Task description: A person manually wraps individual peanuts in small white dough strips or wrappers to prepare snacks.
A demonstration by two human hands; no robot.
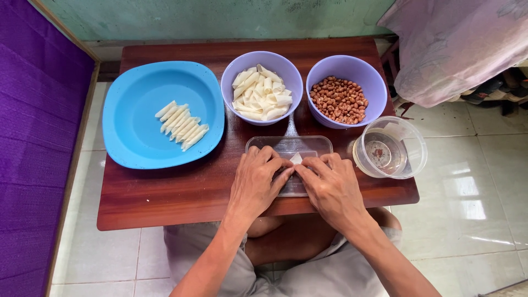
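Pinching a small white wrapper (296, 159) between both sets of fingertips, the left hand (256, 184) and right hand (330, 187) rested on a clear tray (264, 144) before two bowls

A small dark-red wooden worktop (165, 203) is set on a glossy white tiled floor (467, 214), daylight reflected off it. A worn greenish wall (220, 16) is seen behind, purple fabric (33, 137) on one side, pinkish cloth (456, 44) draped opposite.
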